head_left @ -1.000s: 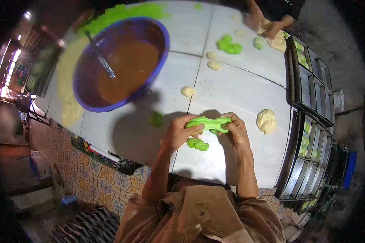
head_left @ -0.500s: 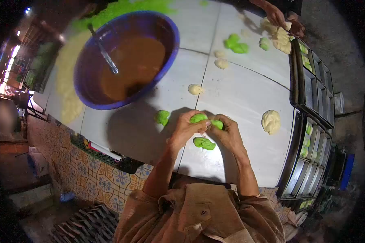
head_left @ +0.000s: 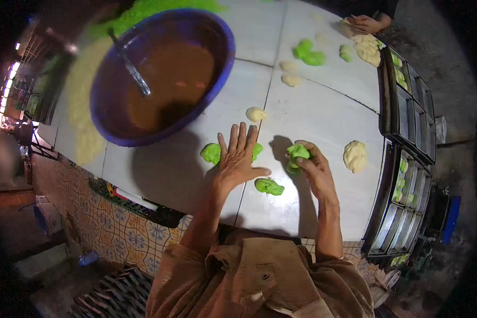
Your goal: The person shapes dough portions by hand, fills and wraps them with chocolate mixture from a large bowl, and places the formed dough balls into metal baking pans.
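My left hand [head_left: 237,161] is spread palm down over the white tabletop, fingers stretched out. It covers part of a green dough piece, whose edge [head_left: 257,151] shows at its right side. Another green dough lump [head_left: 211,153] lies just left of that hand, and a flattened green piece [head_left: 269,186] sits below the thumb. My right hand [head_left: 318,167] pinches a piece of green dough [head_left: 298,152] between thumb and fingers, seemingly above the table, with its shadow beside it. Past the left fingertips is a small cream dough ball [head_left: 256,114]; a bigger cream lump [head_left: 354,156] lies right of my right hand.
A purple basin [head_left: 225,79] of brown liquid with a metal-ended utensil [head_left: 135,71] stands at left. Sectioned metal trays [head_left: 405,122], some holding dough, line the right edge. Green dough [head_left: 308,53] and cream dough [head_left: 367,50] lie farther back, near another person's hand [head_left: 364,24].
My hands have moved apart. The left now lies spread over green dough; the right has carried a green piece to the right. The other person's hand has shifted slightly.
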A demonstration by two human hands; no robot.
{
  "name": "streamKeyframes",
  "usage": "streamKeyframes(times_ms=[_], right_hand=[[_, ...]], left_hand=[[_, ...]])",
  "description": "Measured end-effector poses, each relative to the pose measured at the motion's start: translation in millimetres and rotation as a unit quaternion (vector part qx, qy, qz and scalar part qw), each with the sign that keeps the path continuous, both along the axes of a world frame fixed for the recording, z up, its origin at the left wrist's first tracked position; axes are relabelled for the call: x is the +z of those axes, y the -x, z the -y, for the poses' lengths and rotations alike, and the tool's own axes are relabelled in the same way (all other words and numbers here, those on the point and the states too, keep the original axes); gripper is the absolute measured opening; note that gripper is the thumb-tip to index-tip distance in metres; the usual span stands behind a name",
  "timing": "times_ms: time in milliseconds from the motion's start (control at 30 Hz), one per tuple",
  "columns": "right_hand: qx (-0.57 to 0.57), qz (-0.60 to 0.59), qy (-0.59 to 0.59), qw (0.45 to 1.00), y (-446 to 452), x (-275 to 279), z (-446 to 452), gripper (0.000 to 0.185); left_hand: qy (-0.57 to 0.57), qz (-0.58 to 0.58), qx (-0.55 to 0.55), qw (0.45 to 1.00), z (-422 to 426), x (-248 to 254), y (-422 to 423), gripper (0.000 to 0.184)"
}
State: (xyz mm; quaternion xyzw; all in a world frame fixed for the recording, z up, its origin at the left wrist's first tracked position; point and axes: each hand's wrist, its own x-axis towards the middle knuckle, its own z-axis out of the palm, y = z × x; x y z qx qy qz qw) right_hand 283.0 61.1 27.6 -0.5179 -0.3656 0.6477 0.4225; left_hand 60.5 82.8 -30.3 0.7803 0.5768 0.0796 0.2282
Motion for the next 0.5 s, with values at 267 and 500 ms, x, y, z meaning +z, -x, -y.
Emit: streamKeyframes(times_ms=[267,500], right_hand=[[-0.089,-0.062,-0.008,0.994,34,13,5,0.021],[-0.103,0.043,-0.036,0.993,59,8,1,0.024]], left_hand=[[-0.194,0.172,0.066,0.964,14,38,11,0.074],[-0.049,-0.019,0.032,0.998,3,-5,-8,0.071]])
